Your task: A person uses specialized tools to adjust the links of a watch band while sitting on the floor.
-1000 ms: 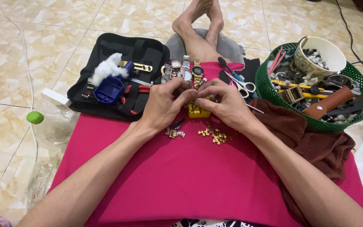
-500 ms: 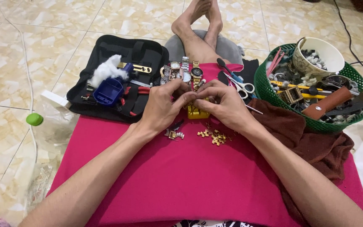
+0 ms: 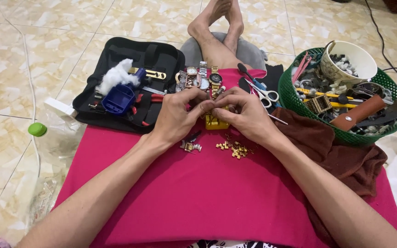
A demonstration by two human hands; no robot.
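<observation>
Both our hands, left (image 3: 180, 117) and right (image 3: 249, 117), pinch a band over the yellow block (image 3: 217, 122); removed links (image 3: 233, 149) lie at 6 o'clock, so the work looks partly done.

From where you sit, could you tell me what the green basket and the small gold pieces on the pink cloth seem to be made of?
The green basket looks like moulded plastic: an even, slightly glossy colour and an open lattice wall. The small gold pieces on the pink cloth look like gold-toned metal, given their bright glints and squared edges, though plating or solid cannot be told.
</observation>
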